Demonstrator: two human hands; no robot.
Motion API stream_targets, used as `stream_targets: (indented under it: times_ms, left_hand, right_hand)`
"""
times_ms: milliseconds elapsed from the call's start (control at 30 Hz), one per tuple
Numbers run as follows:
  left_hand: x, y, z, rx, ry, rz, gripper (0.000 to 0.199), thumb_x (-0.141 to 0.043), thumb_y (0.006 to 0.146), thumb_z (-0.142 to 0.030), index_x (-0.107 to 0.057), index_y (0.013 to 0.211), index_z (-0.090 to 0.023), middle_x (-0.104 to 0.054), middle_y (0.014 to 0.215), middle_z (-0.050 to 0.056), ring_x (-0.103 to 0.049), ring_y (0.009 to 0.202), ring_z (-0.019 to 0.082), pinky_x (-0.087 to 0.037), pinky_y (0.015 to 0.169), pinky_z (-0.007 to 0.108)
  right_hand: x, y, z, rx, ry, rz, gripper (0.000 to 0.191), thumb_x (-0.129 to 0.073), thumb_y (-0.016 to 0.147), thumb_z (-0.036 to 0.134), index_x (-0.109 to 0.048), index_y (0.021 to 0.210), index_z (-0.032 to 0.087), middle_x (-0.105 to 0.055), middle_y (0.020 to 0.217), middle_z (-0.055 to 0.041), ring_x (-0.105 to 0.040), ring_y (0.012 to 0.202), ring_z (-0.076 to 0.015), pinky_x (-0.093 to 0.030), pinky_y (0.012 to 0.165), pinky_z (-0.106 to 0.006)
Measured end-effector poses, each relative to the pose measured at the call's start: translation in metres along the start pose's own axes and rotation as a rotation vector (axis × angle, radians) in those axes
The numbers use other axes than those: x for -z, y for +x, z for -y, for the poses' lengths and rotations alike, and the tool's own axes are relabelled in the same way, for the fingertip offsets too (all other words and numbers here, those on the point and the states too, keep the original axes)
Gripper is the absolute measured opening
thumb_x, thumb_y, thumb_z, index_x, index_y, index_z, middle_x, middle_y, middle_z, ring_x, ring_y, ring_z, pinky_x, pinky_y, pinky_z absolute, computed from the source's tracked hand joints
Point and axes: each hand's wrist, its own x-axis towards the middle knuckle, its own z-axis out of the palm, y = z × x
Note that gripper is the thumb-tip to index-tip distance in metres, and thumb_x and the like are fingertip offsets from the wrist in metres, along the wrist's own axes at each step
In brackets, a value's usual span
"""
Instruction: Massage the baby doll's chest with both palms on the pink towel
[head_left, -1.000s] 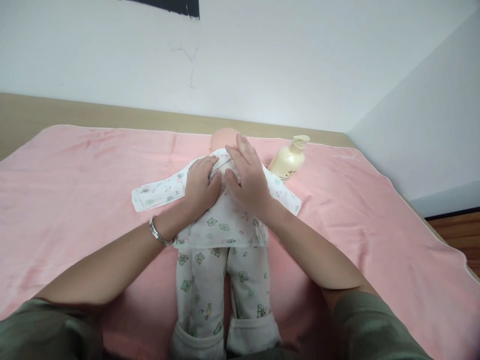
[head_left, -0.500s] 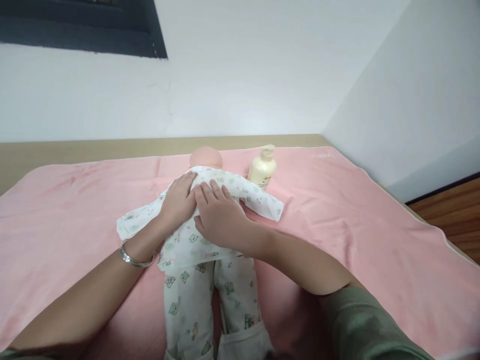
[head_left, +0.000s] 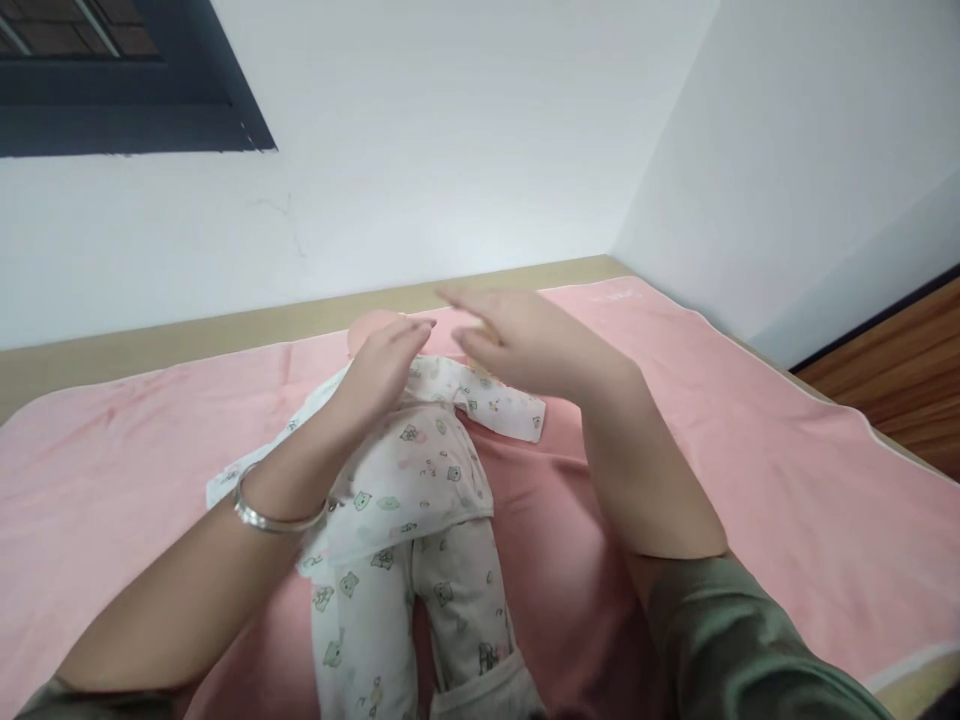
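We have our left hand [head_left: 384,372] and right hand [head_left: 521,342] unclenched near the doll [head_left: 420,475]. It lies on a pink cloth [head_left: 757,460].

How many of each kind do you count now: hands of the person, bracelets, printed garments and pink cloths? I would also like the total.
Hands: 2 (left hand, right hand)
Bracelets: 1 (silver bracelet)
Printed garments: 2 (top, trousers)
Pink cloths: 1 (pink cloth)
Total: 6

The doll [head_left: 420,465] lies before me on the blanket [head_left: 735,470], head [head_left: 367,328] at the far end, my left hand [head_left: 384,368] near it, my right hand [head_left: 529,338] farther right, the wall [head_left: 450,160] behind.
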Motion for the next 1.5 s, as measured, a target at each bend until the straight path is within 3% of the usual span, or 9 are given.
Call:
stream_targets:
  times_ms: [167,367,433,667,800,1000,1233,1400,1500]
  left_hand:
    - [-0.023,0.037,-0.028,0.186,-0.681,0.114,0.056,-0.044,0.095,-0.051,-0.057,0.132,-0.012,-0.060,0.140,0.020,-0.057,0.136,0.031,-0.044,0.119,0.044]
    - [-0.036,0.054,-0.044,0.291,-0.969,0.140,0.061,-0.034,0.100,-0.043,-0.035,0.151,-0.010,-0.051,0.147,0.023,-0.056,0.137,0.030,-0.053,0.110,0.041]
    - [-0.040,0.053,-0.045,0.320,-1.012,0.145,0.062,-0.035,0.100,-0.042,-0.032,0.154,-0.010,-0.051,0.148,0.023,-0.058,0.135,0.029,-0.054,0.109,0.039]
    - [-0.037,0.043,-0.038,0.394,-1.082,0.167,0.068,-0.038,0.099,-0.037,-0.026,0.159,-0.005,-0.053,0.147,0.023,-0.056,0.140,0.027,-0.053,0.112,0.035]
    - [-0.017,0.019,-0.028,0.474,-1.011,0.085,0.066,-0.043,0.096,-0.034,-0.034,0.157,-0.009,-0.052,0.152,0.022,-0.050,0.146,0.026,-0.048,0.118,0.035]
    - [0.032,-0.025,-0.027,0.538,-0.975,0.023,0.063,-0.043,0.096,-0.032,-0.038,0.156,-0.013,-0.055,0.151,0.019,-0.048,0.148,0.023,-0.039,0.125,0.036]
    - [0.086,-0.052,-0.041,0.319,-1.060,-0.027,0.055,-0.039,0.098,-0.033,-0.049,0.149,-0.014,-0.068,0.134,0.017,-0.061,0.136,0.027,-0.052,0.114,0.042]
    - [0.120,-0.070,-0.045,0.084,-1.131,0.032,0.049,-0.031,0.104,-0.029,-0.047,0.143,-0.004,-0.067,0.134,0.017,-0.061,0.134,0.025,-0.054,0.106,0.039]
    - [0.131,-0.076,-0.045,0.077,-1.132,-0.012,0.050,-0.026,0.105,-0.031,-0.048,0.142,-0.007,-0.064,0.138,0.015,-0.058,0.137,0.029,-0.054,0.103,0.043]
  right_hand:
    - [-0.016,0.027,-0.027,-0.125,-0.132,-0.281,0.049,-0.036,0.098,0.018,-0.051,0.145,0.013,-0.049,0.155,-0.0133,-0.043,0.146,-0.0296,-0.030,0.125,-0.052]
    - [-0.031,0.037,-0.030,-0.172,-0.223,-0.124,0.037,-0.034,0.097,0.010,-0.069,0.108,0.010,-0.075,0.100,-0.0101,-0.068,0.107,-0.0240,-0.031,0.124,-0.048]
    - [-0.035,0.037,-0.028,-0.171,-0.291,-0.119,0.038,-0.033,0.097,0.009,-0.071,0.103,0.010,-0.075,0.098,-0.0099,-0.069,0.106,-0.0236,-0.029,0.126,-0.047]
    - [-0.061,0.040,-0.014,-0.291,-0.535,-0.160,0.059,-0.039,0.095,0.019,-0.043,0.150,-0.004,-0.037,0.162,-0.0238,-0.032,0.155,-0.0361,-0.019,0.131,-0.056]
    - [-0.075,0.043,-0.006,-0.367,-0.524,-0.227,0.065,-0.037,0.095,0.017,-0.032,0.153,-0.011,-0.028,0.164,-0.0279,-0.028,0.157,-0.0368,-0.019,0.131,-0.056]
    - [-0.078,0.047,-0.011,-0.357,-0.564,-0.258,0.061,-0.040,0.098,0.025,-0.041,0.146,-0.013,-0.036,0.158,-0.0341,-0.037,0.152,-0.0403,-0.024,0.128,-0.059]
    - [-0.061,0.050,-0.005,-0.382,-0.517,-0.187,0.066,-0.035,0.102,0.041,-0.052,0.137,-0.013,-0.049,0.147,-0.0372,-0.046,0.144,-0.0424,-0.031,0.123,-0.058]
    - [-0.046,0.060,0.005,-0.469,-0.479,-0.108,0.068,-0.023,0.105,0.043,-0.066,0.124,-0.005,-0.066,0.128,-0.0314,-0.059,0.131,-0.0403,-0.032,0.121,-0.060]
    - [-0.041,0.065,0.010,-0.528,-0.467,-0.053,0.067,-0.021,0.105,0.043,-0.068,0.124,-0.001,-0.066,0.130,-0.0279,-0.059,0.133,-0.0392,-0.030,0.123,-0.060]
